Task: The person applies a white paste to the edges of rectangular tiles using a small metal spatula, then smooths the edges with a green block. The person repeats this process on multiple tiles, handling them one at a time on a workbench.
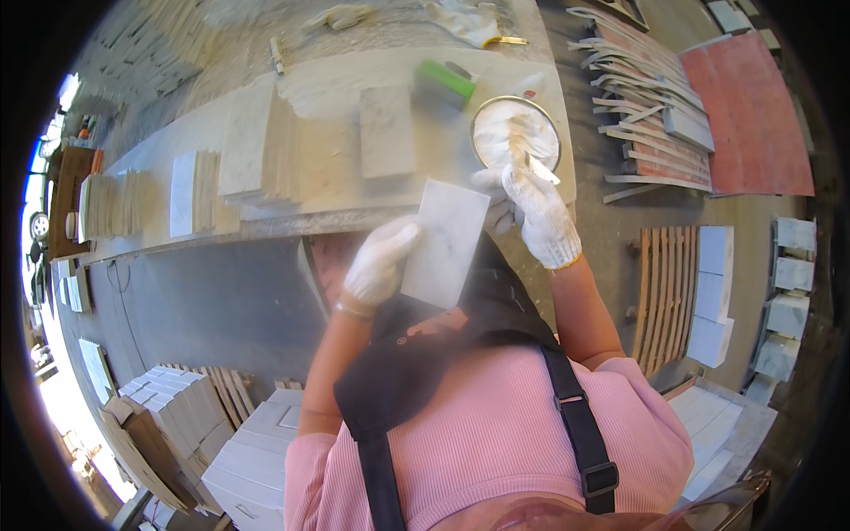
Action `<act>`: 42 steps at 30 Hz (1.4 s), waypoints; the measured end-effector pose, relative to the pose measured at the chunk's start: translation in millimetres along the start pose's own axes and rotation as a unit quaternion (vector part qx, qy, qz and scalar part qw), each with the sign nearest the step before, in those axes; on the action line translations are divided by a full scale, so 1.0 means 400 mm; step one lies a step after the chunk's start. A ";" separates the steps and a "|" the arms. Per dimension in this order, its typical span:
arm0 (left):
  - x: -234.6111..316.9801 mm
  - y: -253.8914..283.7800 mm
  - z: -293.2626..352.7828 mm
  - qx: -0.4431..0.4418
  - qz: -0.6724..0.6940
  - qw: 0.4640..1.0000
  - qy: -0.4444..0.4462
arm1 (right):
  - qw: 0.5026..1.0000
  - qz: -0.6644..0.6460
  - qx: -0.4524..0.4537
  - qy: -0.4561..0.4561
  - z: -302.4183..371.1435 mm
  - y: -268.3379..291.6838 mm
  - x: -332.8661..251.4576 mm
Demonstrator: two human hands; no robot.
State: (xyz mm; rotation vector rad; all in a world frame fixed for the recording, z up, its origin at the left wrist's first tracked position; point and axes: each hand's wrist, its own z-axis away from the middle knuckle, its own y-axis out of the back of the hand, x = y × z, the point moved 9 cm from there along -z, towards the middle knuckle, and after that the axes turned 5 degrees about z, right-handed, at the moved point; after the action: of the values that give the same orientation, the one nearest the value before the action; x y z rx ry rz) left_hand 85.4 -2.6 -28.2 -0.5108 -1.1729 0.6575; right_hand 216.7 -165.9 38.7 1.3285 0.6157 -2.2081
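My left hand [382,258], in a white knitted glove, grips the left edge of a pale marble tile [445,243] and holds it tilted in front of the table's near edge. The gloved right hand [547,221] is closed on a small scraper with a white blade [542,170]; its handle is mostly hidden by the fingers. This hand is at the near side of a round tin [560,142] with white paste heaped in it. Greyish glove-like fabric [498,200] shows beside the right hand, partly covered by it.
On the dusty table lie a single tile [387,133], tile stacks [252,146], a green cylinder [445,84] and loose gloves [465,21]. A wooden pallet [666,296] and a strip-covered red rack [646,106] stand right. White boxes [252,460] sit lower left.
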 end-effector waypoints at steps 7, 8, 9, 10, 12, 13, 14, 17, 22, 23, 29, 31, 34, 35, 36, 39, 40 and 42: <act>-0.008 -0.028 -0.035 0.000 -0.027 1.000 -0.002 | 0.982 0.112 0.039 0.144 0.048 -0.014 -0.058; -0.008 -0.033 -0.046 0.004 -0.055 0.998 -0.001 | 0.978 0.128 0.060 0.156 0.049 -0.011 -0.064; -0.014 -0.043 -0.056 0.004 -0.041 0.999 0.007 | 0.977 0.128 0.057 0.164 0.052 -0.013 -0.069; -0.024 -0.054 -0.067 0.007 -0.027 0.999 0.018 | 0.976 0.134 0.064 0.158 0.054 -0.008 -0.071; -0.034 -0.092 -0.087 -0.024 -0.008 0.999 0.022 | 0.975 0.145 0.074 0.155 0.063 -0.001 -0.079; -0.038 -0.104 -0.097 -0.024 -0.001 0.999 0.021 | 0.973 0.151 0.077 0.157 0.068 0.004 -0.085; -0.043 -0.116 -0.107 -0.026 0.006 0.999 0.020 | 0.969 0.163 0.083 0.165 0.073 0.012 -0.095; -0.056 -0.133 -0.138 -0.027 0.019 0.999 0.024 | 0.921 0.238 0.180 0.252 0.113 0.079 -0.158; -0.077 -0.134 -0.179 -0.019 0.015 0.999 0.033 | 0.775 0.495 0.300 0.254 0.123 0.189 -0.209; -0.077 -0.134 -0.183 -0.017 0.015 0.999 0.031 | 0.774 0.520 0.292 0.213 0.110 0.201 -0.191; -0.060 -0.122 -0.204 0.034 0.003 0.999 0.015 | 0.761 0.598 0.244 0.062 0.030 0.224 -0.100; -0.053 -0.118 -0.215 0.046 0.004 0.999 0.003 | 0.748 0.611 0.253 0.050 0.014 0.231 -0.097; -0.058 -0.107 -0.234 0.056 -0.003 0.998 0.019 | 0.747 0.627 0.220 -0.001 -0.012 0.240 -0.074; -0.057 -0.110 -0.240 0.048 0.008 0.999 0.012 | 0.748 0.627 0.216 0.017 -0.015 0.236 -0.078; -0.061 -0.109 -0.245 0.051 0.015 0.998 0.014 | 0.743 0.631 0.220 0.036 -0.014 0.234 -0.086; -0.070 -0.108 -0.255 0.062 0.023 0.998 0.018 | 0.759 0.600 0.242 0.077 -0.003 0.247 -0.106; -0.072 -0.108 -0.257 0.065 0.024 0.997 0.019 | 0.769 0.582 0.250 0.088 0.003 0.257 -0.114; -0.071 -0.110 -0.260 0.063 0.011 0.998 0.016 | 0.778 0.549 0.279 0.126 0.017 0.278 -0.139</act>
State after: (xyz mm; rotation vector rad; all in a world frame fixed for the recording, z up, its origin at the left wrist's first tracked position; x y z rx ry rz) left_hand 186.0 -56.9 -50.0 -0.4264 -1.0904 0.7347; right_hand 303.0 -247.1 77.2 1.6467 -0.7027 -1.2169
